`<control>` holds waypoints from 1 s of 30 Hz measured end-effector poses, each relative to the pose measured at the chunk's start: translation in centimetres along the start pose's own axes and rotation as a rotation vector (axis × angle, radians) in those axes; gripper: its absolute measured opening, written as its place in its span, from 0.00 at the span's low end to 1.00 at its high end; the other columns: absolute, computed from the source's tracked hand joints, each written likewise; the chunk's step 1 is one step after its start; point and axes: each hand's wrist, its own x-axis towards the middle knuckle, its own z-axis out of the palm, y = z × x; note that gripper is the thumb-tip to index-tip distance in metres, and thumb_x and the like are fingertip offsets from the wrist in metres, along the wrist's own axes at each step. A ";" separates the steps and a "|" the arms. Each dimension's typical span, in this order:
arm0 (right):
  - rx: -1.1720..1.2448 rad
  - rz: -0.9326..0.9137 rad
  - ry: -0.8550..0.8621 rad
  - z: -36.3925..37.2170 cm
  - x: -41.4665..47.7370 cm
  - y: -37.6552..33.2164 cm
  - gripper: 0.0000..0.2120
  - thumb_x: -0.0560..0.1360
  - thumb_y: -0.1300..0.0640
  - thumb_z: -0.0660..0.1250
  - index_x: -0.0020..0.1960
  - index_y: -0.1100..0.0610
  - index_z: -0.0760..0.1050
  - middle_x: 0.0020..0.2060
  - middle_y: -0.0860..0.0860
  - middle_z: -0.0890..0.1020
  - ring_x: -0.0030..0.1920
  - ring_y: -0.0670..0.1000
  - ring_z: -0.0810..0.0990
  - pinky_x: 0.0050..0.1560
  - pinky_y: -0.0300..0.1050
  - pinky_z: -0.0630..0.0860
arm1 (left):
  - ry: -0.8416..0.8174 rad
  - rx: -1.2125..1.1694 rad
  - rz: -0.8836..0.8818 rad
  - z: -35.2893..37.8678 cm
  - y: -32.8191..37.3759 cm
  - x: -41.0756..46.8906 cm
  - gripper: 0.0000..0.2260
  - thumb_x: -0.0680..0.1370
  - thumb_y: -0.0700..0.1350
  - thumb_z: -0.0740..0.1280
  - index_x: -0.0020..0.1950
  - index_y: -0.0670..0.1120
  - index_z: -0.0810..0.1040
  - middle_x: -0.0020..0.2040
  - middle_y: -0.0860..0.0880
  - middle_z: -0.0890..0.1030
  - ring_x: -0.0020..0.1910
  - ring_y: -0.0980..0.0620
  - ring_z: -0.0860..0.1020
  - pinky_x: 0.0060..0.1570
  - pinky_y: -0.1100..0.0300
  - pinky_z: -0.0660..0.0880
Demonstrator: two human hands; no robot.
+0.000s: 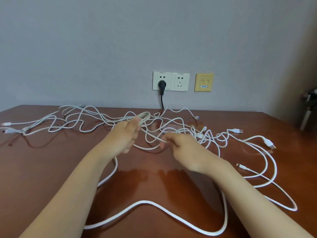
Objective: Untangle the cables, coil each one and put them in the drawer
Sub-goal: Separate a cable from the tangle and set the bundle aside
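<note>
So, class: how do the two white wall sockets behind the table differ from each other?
The left socket has a black plug in it, with a cord hanging down behind the table; the right socket is empty, all its slots showing. Both are white, square, matching in size, and mounted side by side, touching.

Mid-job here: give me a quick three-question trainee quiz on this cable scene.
1. True or false: the left hand holds a small coil of thin cable.
2. What is the right hand doing? A) pinching a thin cable strand B) resting flat on the table C) pulling the black plug
3. Fill in: the black plug sits in the ____ of the two white wall sockets.

Key: 1 true; 2 A; 3 left
</note>
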 end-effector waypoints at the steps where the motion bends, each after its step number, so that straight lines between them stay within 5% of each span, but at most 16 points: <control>1: -0.077 -0.016 0.026 -0.3 0.0 -0.1 0.14 0.75 0.67 0.54 0.47 0.51 0.73 0.39 0.51 0.77 0.43 0.50 0.76 0.44 0.43 0.71 | -0.020 -0.036 -0.014 -0.2 -0.3 0.1 0.17 0.82 0.52 0.50 0.36 0.47 0.63 0.29 0.49 0.58 0.16 0.60 0.55 0.17 0.70 0.52; 5: -0.195 0.012 0.073 -0.9 -0.5 -0.5 0.10 0.74 0.64 0.55 0.49 0.54 0.71 0.40 0.53 0.75 0.47 0.60 0.74 0.43 0.47 0.68 | -0.020 -0.014 -0.027 0.1 -0.2 -0.3 0.17 0.82 0.52 0.50 0.36 0.46 0.63 0.29 0.49 0.58 0.20 0.56 0.56 0.20 0.67 0.54; 8: -0.229 -0.051 -0.009 -0.1 -0.7 -1.5 0.11 0.75 0.63 0.55 0.54 0.54 0.71 0.44 0.56 0.77 0.49 0.60 0.75 0.43 0.46 0.67 | 0.142 0.276 0.015 0.5 -0.8 -0.1 0.18 0.82 0.52 0.50 0.35 0.46 0.64 0.31 0.48 0.68 0.32 0.45 0.69 0.34 0.57 0.62; 12: -0.223 -0.247 0.029 0.7 -1.0 -3.5 0.05 0.80 0.54 0.56 0.46 0.54 0.65 0.44 0.55 0.78 0.48 0.61 0.74 0.42 0.46 0.64 | 0.310 0.432 0.050 1.0 -0.7 -0.5 0.17 0.82 0.51 0.51 0.51 0.40 0.71 0.54 0.36 0.77 0.57 0.37 0.73 0.45 0.56 0.61; 16: -0.200 -0.369 0.150 0.4 -0.8 -3.7 0.09 0.79 0.53 0.58 0.42 0.56 0.68 0.35 0.48 0.71 0.42 0.58 0.73 0.39 0.47 0.64 | 0.260 0.476 0.094 1.6 -0.8 0.0 0.19 0.82 0.53 0.50 0.59 0.39 0.69 0.56 0.36 0.77 0.57 0.37 0.73 0.47 0.53 0.65; 21: -0.032 -0.351 0.247 0.2 -0.1 -1.9 0.11 0.73 0.53 0.58 0.43 0.55 0.78 0.34 0.40 0.68 0.41 0.43 0.67 0.41 0.43 0.65 | 0.110 0.483 0.108 3.2 -0.8 -0.2 0.12 0.82 0.48 0.53 0.61 0.43 0.66 0.54 0.41 0.78 0.55 0.40 0.75 0.42 0.56 0.64; 26: 0.323 -0.163 0.304 -0.6 0.6 -0.3 0.12 0.77 0.62 0.60 0.37 0.64 0.75 0.45 0.58 0.79 0.48 0.53 0.76 0.51 0.44 0.73 | -0.100 0.595 0.278 5.1 0.1 -1.1 0.18 0.82 0.54 0.48 0.72 0.53 0.57 0.54 0.40 0.80 0.52 0.39 0.77 0.43 0.56 0.67; 28: 0.529 -0.021 0.272 -1.0 0.8 0.5 0.15 0.78 0.64 0.59 0.34 0.61 0.74 0.39 0.59 0.81 0.40 0.55 0.79 0.44 0.47 0.76 | -0.151 0.615 0.315 5.6 0.3 -1.2 0.19 0.82 0.52 0.50 0.73 0.57 0.55 0.51 0.42 0.80 0.51 0.39 0.77 0.45 0.55 0.68; 30: 0.655 0.074 0.288 -1.4 1.0 1.4 0.17 0.79 0.65 0.58 0.32 0.59 0.73 0.28 0.52 0.79 0.30 0.47 0.76 0.35 0.40 0.72 | -0.166 0.622 0.341 6.1 0.5 -1.3 0.16 0.82 0.51 0.52 0.70 0.53 0.60 0.45 0.45 0.78 0.48 0.40 0.77 0.44 0.54 0.68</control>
